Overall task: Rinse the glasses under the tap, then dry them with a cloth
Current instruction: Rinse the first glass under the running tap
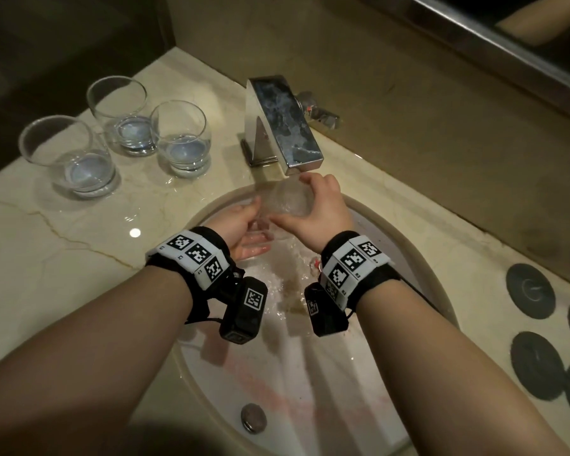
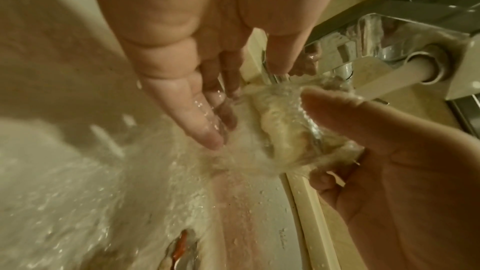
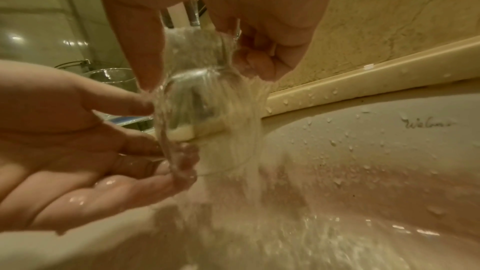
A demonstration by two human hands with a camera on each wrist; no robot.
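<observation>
My right hand (image 1: 316, 207) grips a clear tumbler (image 1: 287, 200) on its side right under the chrome tap (image 1: 280, 126). Water runs over the tumbler (image 3: 197, 89) and down into the basin. My left hand (image 1: 246, 230) lies open and palm up beside the tumbler's mouth. Its wet fingers (image 2: 200, 122) are straight and sit in the stream at the rim of the tumbler (image 2: 285, 130). Three more tumblers (image 1: 68, 156) (image 1: 122, 116) (image 1: 181, 139) stand upright on the marble counter, left of the tap.
The oval basin (image 1: 405, 238) is wet, and its drain plug (image 1: 253, 417) sits near the front. Several dark round coasters (image 1: 530, 291) lie on the counter (image 1: 46, 258) at the right. A wall and a mirror frame (image 1: 507, 44) rise behind the tap.
</observation>
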